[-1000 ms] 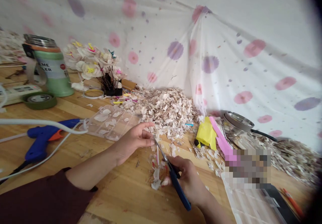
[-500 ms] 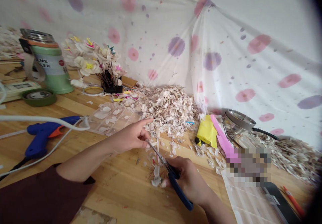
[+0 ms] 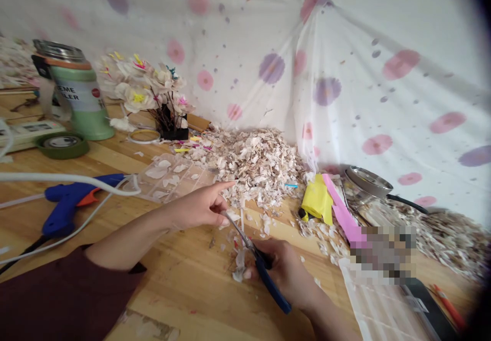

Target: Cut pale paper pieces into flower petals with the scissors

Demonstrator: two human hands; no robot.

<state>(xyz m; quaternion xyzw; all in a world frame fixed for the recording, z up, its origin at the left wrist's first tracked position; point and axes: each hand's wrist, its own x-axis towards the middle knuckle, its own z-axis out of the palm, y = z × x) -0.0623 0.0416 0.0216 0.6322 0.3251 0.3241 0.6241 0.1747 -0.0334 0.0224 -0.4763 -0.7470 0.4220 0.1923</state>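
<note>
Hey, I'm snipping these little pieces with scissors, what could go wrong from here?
One: the scissors in your right hand have their blades at the fingertips of your left hand, pinching a pale scrap; a slip could nick them. Two: the white cord by the blue glue gun lies near your left sleeve and might snag.

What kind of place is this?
Probably a home craft bench for handmade flowers: a bunch of pale paper-like flowers, a blue plastic hot-glue gun, and blue-handled scissors in the right hand near a heap of pale petal-like scraps.
</note>
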